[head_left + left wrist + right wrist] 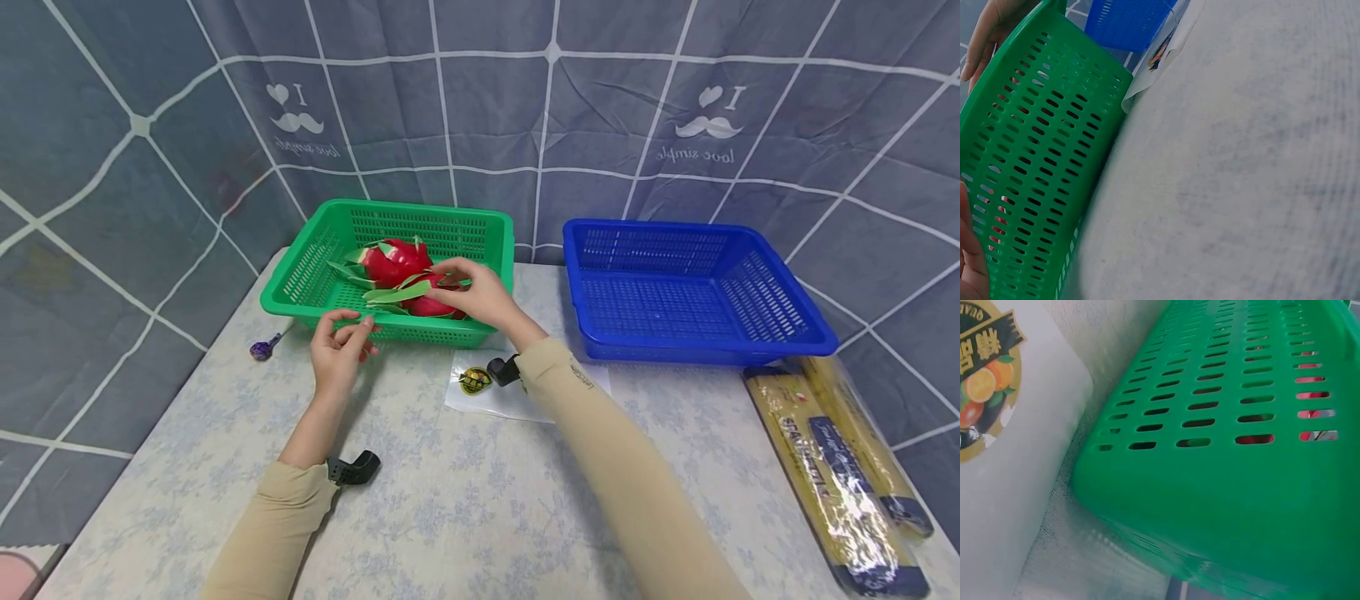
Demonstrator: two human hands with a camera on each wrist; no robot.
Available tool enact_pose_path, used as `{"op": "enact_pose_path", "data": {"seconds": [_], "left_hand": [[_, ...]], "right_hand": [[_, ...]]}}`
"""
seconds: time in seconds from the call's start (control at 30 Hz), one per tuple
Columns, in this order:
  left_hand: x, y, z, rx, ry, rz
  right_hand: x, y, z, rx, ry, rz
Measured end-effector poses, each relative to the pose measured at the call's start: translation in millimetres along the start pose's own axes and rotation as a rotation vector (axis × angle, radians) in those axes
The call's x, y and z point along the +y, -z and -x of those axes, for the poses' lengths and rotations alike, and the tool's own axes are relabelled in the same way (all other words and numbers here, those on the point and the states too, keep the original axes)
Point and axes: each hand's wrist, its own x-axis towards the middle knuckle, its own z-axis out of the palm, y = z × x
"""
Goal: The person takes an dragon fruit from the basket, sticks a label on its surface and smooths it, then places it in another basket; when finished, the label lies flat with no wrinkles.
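Note:
Two red dragon fruits with green leafy scales lie in the green basket [300,304]. One is the rear dragon fruit [392,265]; the front dragon fruit [429,302] sits against it, nearer the front wall. My right hand [480,293] reaches over the basket and holds the front fruit between thumb and fingers, which partly cover it. At the front rim is my left hand [337,346], its fingers loosely bent beside the rim and holding nothing. The right wrist view shows only the basket's slotted wall [1222,481], with red glimpsed through the slots; neither hand appears there.
A blue basket [652,304] stands to the right. Between the baskets' fronts lies a white plastic bag [487,402] with a round fruit label. Packs of spaghetti [825,483] lie far right. A wrapped lollipop [262,348] lies left of the green basket. A tiled-pattern cloth hangs behind.

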Motion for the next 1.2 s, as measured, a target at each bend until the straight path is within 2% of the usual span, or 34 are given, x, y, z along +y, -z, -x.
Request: {"op": "enact_pose_path", "data": {"seconds": [0.17,0.57,0.8,1.0,1.2], "left_hand": [[-2.5,0.5,-0.7,-0.004,-0.002,-0.006],[0.1,1.1,0.0,-0.011,-0.001,-0.005],[0.2,1.9,0.5,-0.013,0.004,-0.011],[0.5,0.6,-0.5,-0.02,-0.003,-0.011],[2.5,0.0,-0.2,-0.025,0.001,0.006]], "right_hand": [[1,-1,-6,-0.018,-0.009,0.025],[2,-5,-22,-0.133,-0.043,0.037],[5,-5,-28,-0.22,-0.013,0.063],[5,-6,-28,-0.188,0.04,0.149],[4,-6,-26,-0.155,0.005,0.158]]}}
